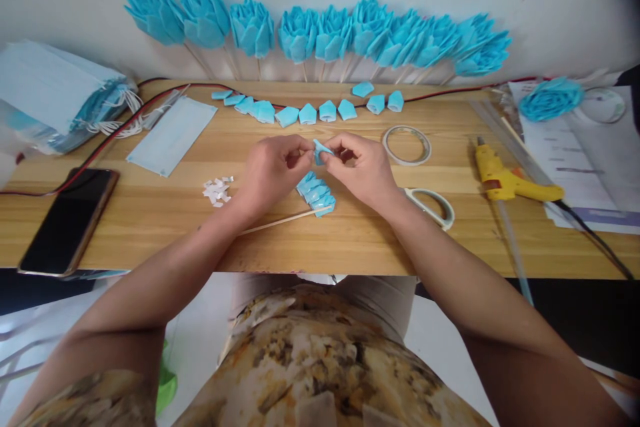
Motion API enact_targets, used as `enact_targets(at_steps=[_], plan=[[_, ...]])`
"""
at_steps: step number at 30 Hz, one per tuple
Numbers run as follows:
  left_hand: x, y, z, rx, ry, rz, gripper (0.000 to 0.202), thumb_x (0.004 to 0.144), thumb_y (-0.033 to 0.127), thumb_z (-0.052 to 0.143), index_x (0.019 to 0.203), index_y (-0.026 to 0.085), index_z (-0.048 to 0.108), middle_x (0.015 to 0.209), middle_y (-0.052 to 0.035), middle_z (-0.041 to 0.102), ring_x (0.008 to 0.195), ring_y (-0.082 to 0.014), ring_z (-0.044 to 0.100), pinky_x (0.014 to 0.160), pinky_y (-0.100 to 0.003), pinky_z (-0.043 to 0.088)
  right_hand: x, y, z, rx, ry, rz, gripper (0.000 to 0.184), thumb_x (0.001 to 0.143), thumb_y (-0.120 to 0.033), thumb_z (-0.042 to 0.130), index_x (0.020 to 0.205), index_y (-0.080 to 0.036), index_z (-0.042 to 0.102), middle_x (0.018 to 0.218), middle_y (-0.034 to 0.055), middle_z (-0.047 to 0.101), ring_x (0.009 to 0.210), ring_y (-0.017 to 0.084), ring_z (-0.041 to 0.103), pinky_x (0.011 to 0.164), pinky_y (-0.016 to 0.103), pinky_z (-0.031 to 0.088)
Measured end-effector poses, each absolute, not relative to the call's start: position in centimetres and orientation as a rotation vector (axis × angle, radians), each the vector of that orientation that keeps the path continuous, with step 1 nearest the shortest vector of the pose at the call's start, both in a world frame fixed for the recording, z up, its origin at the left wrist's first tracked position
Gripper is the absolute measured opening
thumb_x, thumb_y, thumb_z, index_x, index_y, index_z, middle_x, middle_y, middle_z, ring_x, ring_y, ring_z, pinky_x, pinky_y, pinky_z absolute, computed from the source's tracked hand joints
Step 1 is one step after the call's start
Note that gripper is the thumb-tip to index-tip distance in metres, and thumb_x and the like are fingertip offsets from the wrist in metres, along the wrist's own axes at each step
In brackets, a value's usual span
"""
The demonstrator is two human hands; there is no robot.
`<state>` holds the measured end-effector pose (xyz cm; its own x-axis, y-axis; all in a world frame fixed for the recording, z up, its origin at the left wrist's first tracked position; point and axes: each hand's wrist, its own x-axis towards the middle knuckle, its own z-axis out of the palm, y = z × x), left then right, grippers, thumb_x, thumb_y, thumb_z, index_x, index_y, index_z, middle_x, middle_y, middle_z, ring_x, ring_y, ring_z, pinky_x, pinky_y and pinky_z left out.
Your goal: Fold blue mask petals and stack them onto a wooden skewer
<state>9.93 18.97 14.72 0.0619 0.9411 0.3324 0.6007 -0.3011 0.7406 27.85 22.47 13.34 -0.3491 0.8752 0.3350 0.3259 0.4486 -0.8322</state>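
Observation:
Both hands meet above the middle of the wooden table (pixel 150 213). My left hand (pixel 273 170) and my right hand (pixel 363 167) pinch the same small folded blue petal (pixel 320 150) between thumbs and fingertips. Just below them lies a half-built blue flower (pixel 317 193) on a thin wooden stick (pixel 280 221). A row of several folded blue petals (pixel 307 112) lies beyond the hands.
Finished blue flowers on sticks (pixel 320 33) lean against the wall. A tape roll (pixel 407 145), scissors (pixel 435 205) and a yellow glue gun (pixel 505 180) lie right. Left are a phone (pixel 70 220), a flat mask (pixel 173 135), a mask pack (pixel 55 93) and white scraps (pixel 217 190).

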Motion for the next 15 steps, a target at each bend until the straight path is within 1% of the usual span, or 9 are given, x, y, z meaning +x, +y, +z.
enact_targets(at_steps=[4, 11, 13, 15], plan=[[9.85, 19.07, 14.57, 1.899, 1.545, 1.115, 0.015, 0.082, 0.022, 0.057, 0.077, 0.018, 0.07, 0.059, 0.0027, 0.054, 0.056, -0.0106, 0.042, 0.056, -0.026, 0.033, 27.83, 22.5, 13.41, -1.024, -1.891, 0.856, 0.007, 0.083, -0.025, 0.064, 0.078, -0.021, 0.068, 0.069, -0.001, 0.064, 0.065, 0.014, 0.053, 0.064, 0.029, 0.044], [9.82, 19.12, 14.81, 1.797, 1.515, 1.12, 0.014, 0.081, 0.024, 0.059, 0.077, 0.018, 0.071, 0.057, 0.0037, 0.049, 0.054, -0.0099, 0.038, 0.053, -0.026, 0.031, 27.85, 22.55, 13.63, -1.026, -1.864, 0.926, 0.009, 0.083, -0.027, 0.065, 0.076, -0.021, 0.066, 0.066, -0.002, 0.059, 0.063, 0.012, 0.049, 0.061, 0.028, 0.039], [9.81, 19.13, 14.97, 1.768, 1.489, 1.127, 0.015, 0.081, 0.026, 0.06, 0.077, 0.017, 0.071, 0.058, 0.0033, 0.05, 0.055, -0.0102, 0.039, 0.053, -0.025, 0.032, 27.89, 22.62, 13.63, -1.008, -1.834, 0.967, 0.011, 0.083, -0.028, 0.066, 0.075, -0.02, 0.065, 0.066, -0.0025, 0.058, 0.062, 0.012, 0.048, 0.06, 0.027, 0.038], [9.76, 19.16, 15.11, 1.742, 1.447, 1.14, 0.018, 0.084, 0.029, 0.06, 0.076, 0.017, 0.071, 0.061, 0.0016, 0.054, 0.058, -0.0113, 0.044, 0.054, -0.025, 0.034, 27.94, 22.71, 13.62, -0.996, -1.8, 1.013, 0.013, 0.083, -0.03, 0.066, 0.074, -0.02, 0.064, 0.066, -0.0027, 0.057, 0.062, 0.011, 0.047, 0.059, 0.027, 0.037]])
